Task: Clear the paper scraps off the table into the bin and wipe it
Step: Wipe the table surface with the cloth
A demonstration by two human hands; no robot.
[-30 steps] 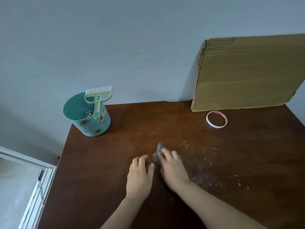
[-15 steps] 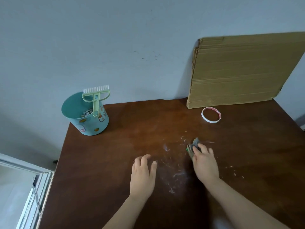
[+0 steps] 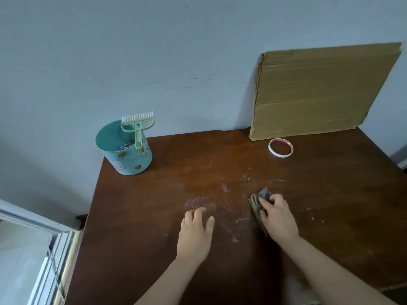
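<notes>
Here the cloth (image 3: 257, 204) sits just right of centre in the frame. It is folded into a strip whose long axis runs roughly up and down the picture, and the right hand (image 3: 278, 219) pins it to the counter (image 3: 154, 216). That hand's fingers (image 3: 267, 201) are bent down over the cloth, gripping and pressing it, and the forearm comes in from the lower right. Whitish smears (image 3: 222, 208) lie left of the cloth, between the two hands, so a leftward sweep looks due. A few flecks (image 3: 312, 215) lie to its right. The left hand (image 3: 196, 234) rests flat, its fingers straight, slightly apart and holding nothing. The bin (image 3: 126, 159), with paper scraps (image 3: 126, 146) inside, stands at the counter's upper left, well apart.
</notes>
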